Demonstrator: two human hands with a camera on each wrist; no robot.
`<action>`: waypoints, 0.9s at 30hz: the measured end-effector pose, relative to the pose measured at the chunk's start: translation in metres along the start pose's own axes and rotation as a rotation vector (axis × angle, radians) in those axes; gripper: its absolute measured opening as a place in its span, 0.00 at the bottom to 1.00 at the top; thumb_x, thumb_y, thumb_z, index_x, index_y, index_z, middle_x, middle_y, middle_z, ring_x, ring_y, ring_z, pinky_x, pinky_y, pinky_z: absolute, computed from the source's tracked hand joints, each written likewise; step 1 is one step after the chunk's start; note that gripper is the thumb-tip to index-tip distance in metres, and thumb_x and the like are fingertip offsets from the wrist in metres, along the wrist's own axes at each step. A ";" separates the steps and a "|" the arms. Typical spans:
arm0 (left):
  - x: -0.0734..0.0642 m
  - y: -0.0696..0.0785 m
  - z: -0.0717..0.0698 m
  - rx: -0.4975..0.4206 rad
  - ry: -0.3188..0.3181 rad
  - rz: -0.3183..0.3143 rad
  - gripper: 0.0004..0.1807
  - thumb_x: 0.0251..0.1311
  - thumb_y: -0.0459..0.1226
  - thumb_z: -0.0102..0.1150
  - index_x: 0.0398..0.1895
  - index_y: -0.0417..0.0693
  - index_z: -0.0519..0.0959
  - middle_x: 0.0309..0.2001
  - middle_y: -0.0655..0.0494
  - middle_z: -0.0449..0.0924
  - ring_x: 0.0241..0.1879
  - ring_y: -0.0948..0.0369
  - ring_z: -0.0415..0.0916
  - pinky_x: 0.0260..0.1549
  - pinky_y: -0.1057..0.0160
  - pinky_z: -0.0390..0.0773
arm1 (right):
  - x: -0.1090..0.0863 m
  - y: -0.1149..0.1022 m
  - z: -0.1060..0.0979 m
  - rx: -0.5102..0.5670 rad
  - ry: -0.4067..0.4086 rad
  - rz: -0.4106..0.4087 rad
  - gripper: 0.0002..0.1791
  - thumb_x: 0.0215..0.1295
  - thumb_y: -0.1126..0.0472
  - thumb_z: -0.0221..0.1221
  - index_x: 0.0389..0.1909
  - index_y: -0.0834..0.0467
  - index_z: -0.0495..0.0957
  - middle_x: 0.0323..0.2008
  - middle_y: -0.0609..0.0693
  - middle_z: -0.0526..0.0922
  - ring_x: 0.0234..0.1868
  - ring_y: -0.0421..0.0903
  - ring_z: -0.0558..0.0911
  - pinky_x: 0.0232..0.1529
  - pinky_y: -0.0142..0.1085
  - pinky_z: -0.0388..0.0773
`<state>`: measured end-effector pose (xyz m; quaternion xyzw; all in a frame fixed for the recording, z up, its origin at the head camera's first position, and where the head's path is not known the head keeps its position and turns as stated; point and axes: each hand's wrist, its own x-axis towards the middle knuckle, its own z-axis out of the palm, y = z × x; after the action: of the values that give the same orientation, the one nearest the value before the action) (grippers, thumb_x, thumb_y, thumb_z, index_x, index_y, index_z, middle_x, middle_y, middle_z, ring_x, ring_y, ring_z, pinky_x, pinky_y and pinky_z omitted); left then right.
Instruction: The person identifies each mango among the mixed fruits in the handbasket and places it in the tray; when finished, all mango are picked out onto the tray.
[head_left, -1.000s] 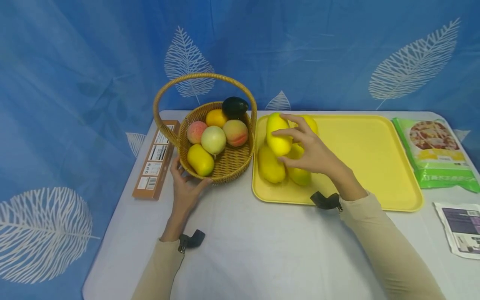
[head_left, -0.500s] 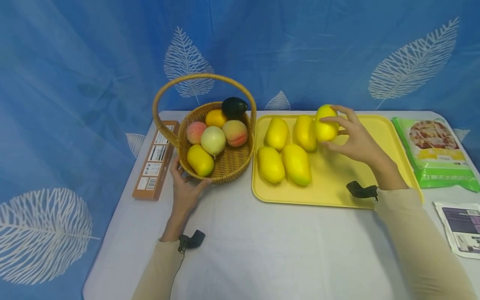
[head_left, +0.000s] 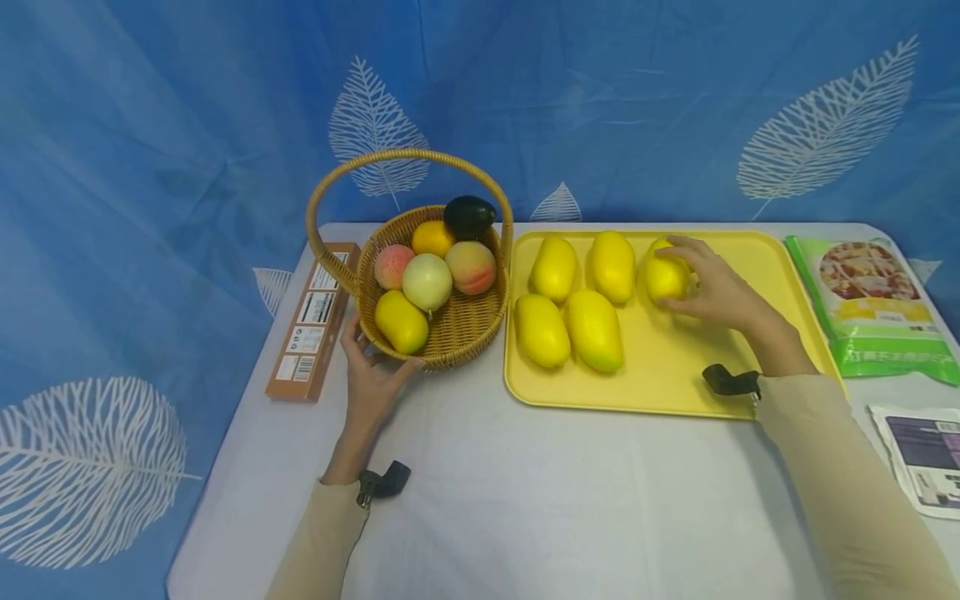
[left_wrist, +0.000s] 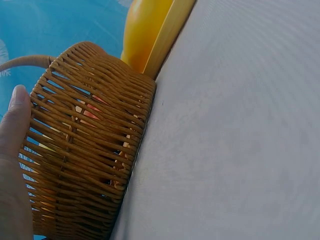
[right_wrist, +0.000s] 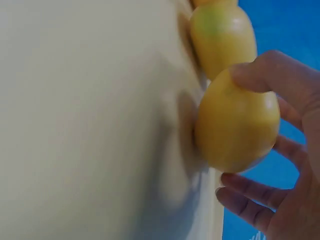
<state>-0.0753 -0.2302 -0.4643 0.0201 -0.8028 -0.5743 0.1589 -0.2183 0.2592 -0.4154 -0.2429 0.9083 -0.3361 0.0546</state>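
Observation:
In the head view my right hand [head_left: 716,287] holds a yellow mango [head_left: 664,275] low over the yellow tray [head_left: 675,392], thumb on its near side and fingers at the far side. The right wrist view shows the thumb pressed on this mango [right_wrist: 237,125], beside another. Several more mangoes lie on the tray's left half, one of them a mango [head_left: 594,332] at the front. My left hand [head_left: 371,383] grips the front left side of a wicker basket [head_left: 465,329]. Its thumb [left_wrist: 15,115] lies along the woven wall in the left wrist view.
Inside the basket are peaches [head_left: 471,267], a pale green round fruit [head_left: 427,282], a yellow mango [head_left: 402,322], an orange fruit [head_left: 432,239] and a dark green fruit [head_left: 469,217]. A brown box [head_left: 311,325] lies left; a green packet [head_left: 873,308] and a purple-white packet [head_left: 922,458] lie right.
My right hand has carried the mango rightwards from above the left mangoes and lowered it to the right of the back row. The left hand stays at the basket.

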 end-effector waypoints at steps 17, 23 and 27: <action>-0.002 0.035 -0.004 -0.020 -0.038 -0.021 0.59 0.50 0.35 0.74 0.75 0.37 0.40 0.73 0.36 0.47 0.69 0.46 0.57 0.57 0.47 0.67 | 0.001 0.002 0.004 0.010 -0.088 0.081 0.41 0.60 0.56 0.67 0.73 0.53 0.62 0.78 0.60 0.37 0.76 0.67 0.42 0.63 0.73 0.49; -0.002 0.037 -0.004 -0.020 -0.032 -0.032 0.58 0.50 0.38 0.74 0.75 0.37 0.42 0.73 0.36 0.48 0.69 0.46 0.57 0.58 0.47 0.66 | -0.001 -0.007 0.002 -0.004 -0.076 0.092 0.41 0.61 0.54 0.67 0.74 0.51 0.61 0.79 0.58 0.34 0.76 0.68 0.40 0.62 0.75 0.48; -0.002 0.038 -0.004 -0.030 -0.035 -0.029 0.58 0.50 0.34 0.73 0.75 0.37 0.41 0.73 0.36 0.47 0.69 0.45 0.57 0.58 0.46 0.66 | 0.000 -0.029 -0.001 -0.006 -0.045 0.042 0.41 0.62 0.55 0.66 0.74 0.51 0.60 0.79 0.55 0.35 0.77 0.66 0.41 0.61 0.75 0.49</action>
<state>-0.0667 -0.2203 -0.4287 0.0193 -0.7964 -0.5888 0.1366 -0.2073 0.2411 -0.3963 -0.2312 0.9129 -0.3266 0.0813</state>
